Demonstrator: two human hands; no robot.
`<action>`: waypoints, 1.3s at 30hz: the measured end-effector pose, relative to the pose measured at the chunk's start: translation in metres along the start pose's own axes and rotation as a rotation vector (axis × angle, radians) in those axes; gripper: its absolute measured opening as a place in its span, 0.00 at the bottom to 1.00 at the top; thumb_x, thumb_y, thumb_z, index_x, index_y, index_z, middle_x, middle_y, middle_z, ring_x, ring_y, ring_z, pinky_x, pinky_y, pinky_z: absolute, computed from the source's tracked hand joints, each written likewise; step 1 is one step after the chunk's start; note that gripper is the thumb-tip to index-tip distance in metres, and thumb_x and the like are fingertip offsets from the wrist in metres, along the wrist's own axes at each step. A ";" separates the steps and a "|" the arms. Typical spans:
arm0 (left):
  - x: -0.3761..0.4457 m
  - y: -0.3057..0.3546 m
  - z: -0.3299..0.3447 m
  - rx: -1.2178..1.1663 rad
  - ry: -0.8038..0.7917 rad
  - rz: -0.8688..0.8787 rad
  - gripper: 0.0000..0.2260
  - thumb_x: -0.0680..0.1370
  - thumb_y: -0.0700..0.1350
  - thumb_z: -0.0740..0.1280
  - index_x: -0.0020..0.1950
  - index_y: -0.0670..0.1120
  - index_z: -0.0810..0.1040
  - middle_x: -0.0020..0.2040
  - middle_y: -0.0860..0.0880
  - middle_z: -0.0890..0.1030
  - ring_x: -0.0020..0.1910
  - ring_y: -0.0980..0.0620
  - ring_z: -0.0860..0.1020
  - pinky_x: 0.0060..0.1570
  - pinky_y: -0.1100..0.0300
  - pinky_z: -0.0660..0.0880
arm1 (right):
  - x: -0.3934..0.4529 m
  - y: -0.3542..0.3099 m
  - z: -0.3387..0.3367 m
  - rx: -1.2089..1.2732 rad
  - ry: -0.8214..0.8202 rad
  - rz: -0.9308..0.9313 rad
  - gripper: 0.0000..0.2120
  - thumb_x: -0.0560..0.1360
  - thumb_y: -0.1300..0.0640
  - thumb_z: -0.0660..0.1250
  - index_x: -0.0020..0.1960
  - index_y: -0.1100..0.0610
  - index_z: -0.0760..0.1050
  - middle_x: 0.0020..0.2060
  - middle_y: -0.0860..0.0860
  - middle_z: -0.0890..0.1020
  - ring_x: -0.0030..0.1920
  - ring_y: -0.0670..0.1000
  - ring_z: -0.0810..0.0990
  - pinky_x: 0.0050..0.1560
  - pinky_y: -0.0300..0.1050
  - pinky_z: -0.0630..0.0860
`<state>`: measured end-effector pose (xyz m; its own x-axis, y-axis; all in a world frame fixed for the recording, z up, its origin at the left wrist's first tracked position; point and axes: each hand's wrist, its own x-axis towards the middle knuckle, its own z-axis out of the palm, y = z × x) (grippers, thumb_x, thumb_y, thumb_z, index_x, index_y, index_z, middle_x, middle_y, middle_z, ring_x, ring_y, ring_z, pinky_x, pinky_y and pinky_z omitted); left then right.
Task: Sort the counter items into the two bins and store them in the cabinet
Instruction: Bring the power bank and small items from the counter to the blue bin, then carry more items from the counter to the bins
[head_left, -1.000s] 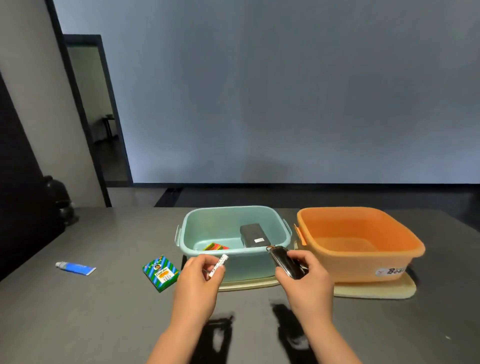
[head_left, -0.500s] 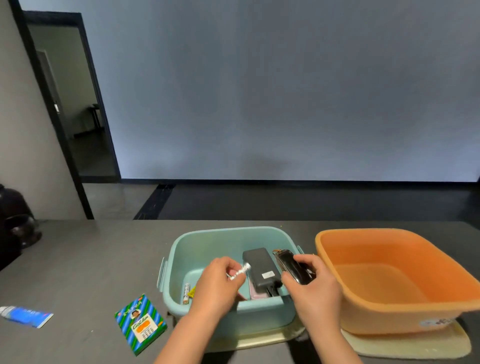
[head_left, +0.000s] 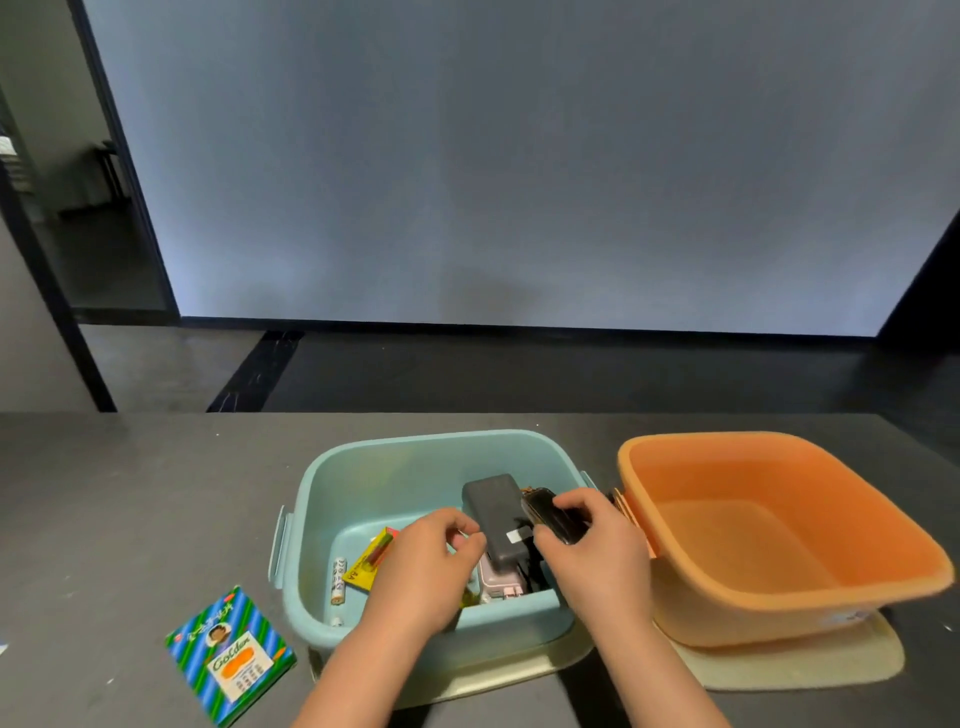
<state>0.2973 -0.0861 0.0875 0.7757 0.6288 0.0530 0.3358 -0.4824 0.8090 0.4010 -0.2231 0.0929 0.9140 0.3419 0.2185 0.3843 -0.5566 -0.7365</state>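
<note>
Dark grey counter runs across the lower view; pale wall behind, dark doorway far left.

Orange bin, right, sits on a cream lid; no contents visible. Teal bin, centre, just beside it, also on a cream lid; its handle clips stick out at the sides.

Inside teal bin: dark grey power bank, long axis running away from the viewer, far end leaning toward the bin's back wall, resting on a pink device. Yellow battery pack and a loose white battery, long axis near-to-far, lie on the floor at left.

Both forearms cross the near wall and hide part of the contents.

Right hand over the bin's right side, fingers curled round a glossy black object, its long axis slanting far-left to near-right.

Left hand inside the bin, fingers curled; cannot tell what it pinches, if anything.

Green-and-blue striped box lies flat on the counter, near left of the teal bin, apart from it.
</note>
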 end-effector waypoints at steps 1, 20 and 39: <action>0.000 -0.002 -0.004 -0.055 0.014 -0.010 0.03 0.76 0.50 0.66 0.42 0.55 0.78 0.40 0.56 0.79 0.36 0.57 0.75 0.41 0.59 0.72 | 0.005 -0.003 0.004 -0.058 -0.033 -0.001 0.13 0.68 0.53 0.73 0.51 0.45 0.76 0.45 0.41 0.82 0.47 0.46 0.79 0.42 0.35 0.71; -0.066 0.005 -0.009 -0.068 0.185 0.026 0.06 0.75 0.43 0.67 0.44 0.55 0.78 0.41 0.56 0.81 0.40 0.60 0.78 0.43 0.62 0.73 | -0.056 -0.007 -0.028 -0.081 -0.091 -0.173 0.10 0.73 0.53 0.69 0.53 0.44 0.75 0.49 0.38 0.78 0.44 0.41 0.72 0.37 0.26 0.63; -0.232 0.070 0.096 -0.285 -0.526 0.489 0.11 0.75 0.39 0.68 0.44 0.57 0.78 0.45 0.56 0.80 0.43 0.66 0.77 0.42 0.66 0.72 | -0.315 0.063 -0.161 -0.241 0.440 0.452 0.16 0.74 0.47 0.65 0.61 0.42 0.71 0.59 0.37 0.75 0.62 0.41 0.72 0.57 0.37 0.68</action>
<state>0.1920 -0.3244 0.0757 0.9761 -0.0221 0.2163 -0.2061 -0.4103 0.8884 0.1587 -0.4880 0.0811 0.9400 -0.2763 0.2002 -0.0769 -0.7432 -0.6646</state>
